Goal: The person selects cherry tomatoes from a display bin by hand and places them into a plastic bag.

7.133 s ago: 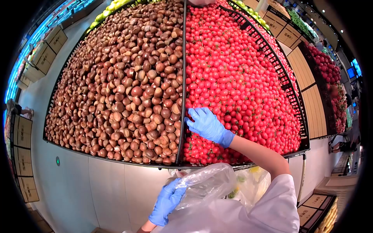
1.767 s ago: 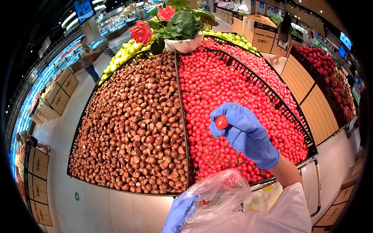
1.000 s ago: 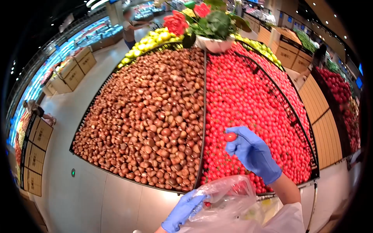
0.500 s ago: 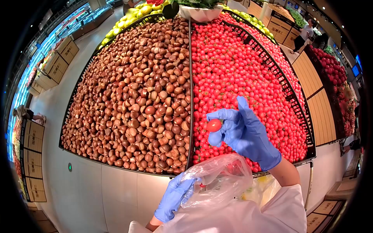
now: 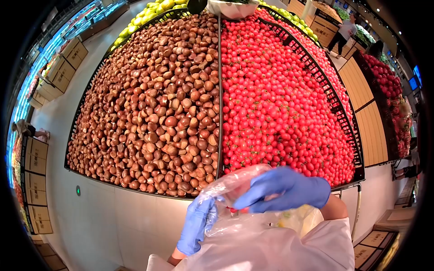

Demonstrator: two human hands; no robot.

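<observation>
Dropping a tomato into the bag (image 5: 235,189): my right hand (image 5: 289,189) is at its mouth, fingers curled, tomato hidden, so I cannot tell if it's released. Left hand (image 5: 196,223) pinches the bag's rim at 7 o'clock. Tomato pile (image 5: 280,99) sits at 12. Next move needs a sure release.

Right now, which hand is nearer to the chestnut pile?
The left hand. It grips the plastic bag just below the chestnut pile's front edge; the right hand is at the bag's mouth, below the cherry tomatoes.
</observation>
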